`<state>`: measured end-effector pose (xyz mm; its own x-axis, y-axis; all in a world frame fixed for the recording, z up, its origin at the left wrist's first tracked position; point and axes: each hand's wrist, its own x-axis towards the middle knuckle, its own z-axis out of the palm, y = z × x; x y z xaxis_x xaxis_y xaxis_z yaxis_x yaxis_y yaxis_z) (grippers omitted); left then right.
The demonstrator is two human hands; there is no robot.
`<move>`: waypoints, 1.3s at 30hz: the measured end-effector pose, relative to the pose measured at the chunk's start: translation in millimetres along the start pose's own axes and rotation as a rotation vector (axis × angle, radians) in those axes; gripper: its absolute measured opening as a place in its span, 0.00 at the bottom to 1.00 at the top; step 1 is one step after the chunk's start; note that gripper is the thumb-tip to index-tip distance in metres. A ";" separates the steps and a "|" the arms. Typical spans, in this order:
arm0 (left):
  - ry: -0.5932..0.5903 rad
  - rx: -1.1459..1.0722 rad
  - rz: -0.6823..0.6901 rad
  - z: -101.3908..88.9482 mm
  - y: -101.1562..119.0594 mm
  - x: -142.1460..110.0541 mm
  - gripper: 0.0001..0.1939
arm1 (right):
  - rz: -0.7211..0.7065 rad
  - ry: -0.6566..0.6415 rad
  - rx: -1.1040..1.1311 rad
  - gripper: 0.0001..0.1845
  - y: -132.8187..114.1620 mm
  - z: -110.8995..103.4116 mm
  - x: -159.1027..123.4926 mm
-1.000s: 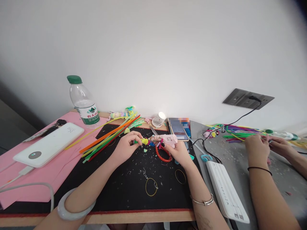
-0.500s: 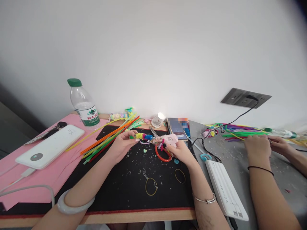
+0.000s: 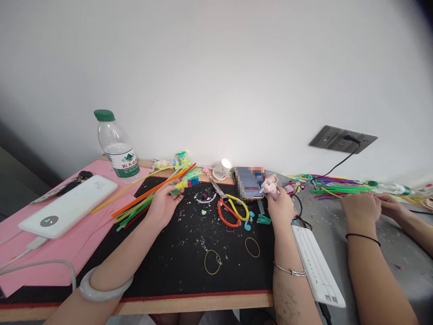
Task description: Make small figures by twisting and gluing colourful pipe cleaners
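L hand [image 3: 164,202]: holds fuzzy stick [image 3: 183,184], mat's [image 3: 162,271] 11 o'clock, nr stems [image 3: 135,205]
R hand [image 3: 281,207]: grips glue gun [image 3: 270,186], 2 o'clock, by mat's R edge
Scissors [image 3: 223,195]: btwn hands, 1 o'clock
Room: 6–8 o'clock on mat; bands [image 3: 213,274] at 4–5; red hem [image 3: 203,297] just inside counter [image 3: 189,307] edge

I see soft light, brightest on the wall [image 3: 218,113] toward twelve o'clock and dimming toward nine. A dark, blurred corner shows at two; pixelation masks the phone [image 3: 248,184].
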<state>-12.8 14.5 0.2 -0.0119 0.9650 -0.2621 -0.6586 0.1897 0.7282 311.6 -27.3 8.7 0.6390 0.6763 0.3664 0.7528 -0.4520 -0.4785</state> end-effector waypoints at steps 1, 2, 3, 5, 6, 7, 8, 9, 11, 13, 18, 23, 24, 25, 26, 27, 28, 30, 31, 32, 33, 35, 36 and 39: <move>0.007 -0.011 0.008 -0.2 0.3 0.5 0.09 | 0.077 0.008 -0.045 0.24 3.5 2.2 2.2; 0.015 -0.019 0.019 -0.4 0.4 1.0 0.09 | 0.131 0.010 -0.075 0.23 6.6 4.1 3.7; 0.027 -0.022 0.033 -0.6 0.3 1.6 0.08 | 0.158 0.010 -0.090 0.22 8.8 5.3 4.4; 0.046 -0.011 0.065 -1.1 -0.4 2.5 0.08 | 0.118 0.045 -0.083 0.22 9.7 5.2 2.8; 0.052 0.001 0.084 -1.3 -0.9 2.7 0.08 | 0.071 0.077 -0.071 0.23 7.9 4.0 0.5; 0.053 0.018 0.105 -1.5 -1.5 2.8 0.08 | 0.016 0.133 -0.052 0.23 4.2 2.5 -2.9; 0.052 0.037 0.126 -1.6 -2.2 2.6 0.08 | -0.035 0.164 -0.035 0.23 -1.3 1.0 -7.3; 0.050 0.057 0.147 -1.6 -2.8 2.3 0.09 | -0.071 0.191 -0.018 0.22 -8.6 0.1 -12.5; 0.042 0.097 0.179 -1.3 -3.8 1.1 0.11 | -0.366 0.174 0.124 0.16 -27.3 1.8 -25.1; 0.035 0.138 0.192 -0.9 -4.8 -0.3 0.13 | -0.713 -0.068 0.220 0.12 -48.3 9.5 -39.6; -0.002 0.190 0.125 -0.2 -8.5 -2.3 0.11 | -0.979 -0.341 0.113 0.08 -84.6 38.2 -71.1; -0.064 0.197 0.050 -0.6 -12.0 -3.1 0.09 | -0.966 -0.370 0.107 0.07 -86.5 43.3 -77.2; -0.069 0.191 0.039 -0.4 -11.9 -3.2 0.09 | -0.966 -0.377 0.150 0.07 -85.3 41.7 -76.2; -0.070 0.182 0.028 0.0 -11.4 -3.4 0.08 | -0.954 -0.382 0.199 0.07 -84.1 39.6 -74.9; -0.068 0.169 0.014 0.7 -10.8 -3.7 0.07 | -0.928 -0.384 0.252 0.07 -83.0 37.5 -73.7; -0.061 0.156 -0.001 1.6 -10.0 -4.1 0.07 | -0.892 -0.383 0.304 0.07 -82.2 35.3 -72.6; -0.054 0.142 -0.017 2.6 -9.2 -4.6 0.06 | -0.850 -0.380 0.355 0.08 -81.7 33.2 -71.9; -0.051 0.118 -0.058 4.5 -8.4 -5.8 0.06 | -0.767 -0.381 0.461 0.09 -81.2 29.3 -71.6; -0.058 0.109 -0.083 5.2 -8.4 -6.4 0.06 | -0.733 -0.388 0.517 0.09 -81.3 27.6 -72.1; -0.068 0.103 -0.110 5.6 -8.8 -6.9 0.06 | -0.703 -0.399 0.572 0.10 -81.5 25.9 -73.0; -0.082 0.099 -0.136 5.8 -9.4 -7.3 0.05 | -0.675 -0.412 0.624 0.10 -81.8 24.4 -74.2; -0.105 0.093 -0.182 5.7 -10.9 -7.7 0.03 | -0.615 -0.439 0.717 0.11 -83.0 22.1 -77.6; -0.110 0.089 -0.199 5.7 -11.5 -7.8 0.02 | -0.580 -0.450 0.759 0.11 -83.8 21.4 -79.7; -0.107 0.070 -0.226 7.0 -11.6 -8.6 0.02 | -0.450 -0.479 0.891 0.10 -87.2 21.3 -86.0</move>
<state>0.2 5.3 -1.6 0.2121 0.9095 -0.3576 -0.5818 0.4115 0.7015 187.7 -33.6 2.0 0.0635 0.9158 0.3965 0.3948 0.3418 -0.8528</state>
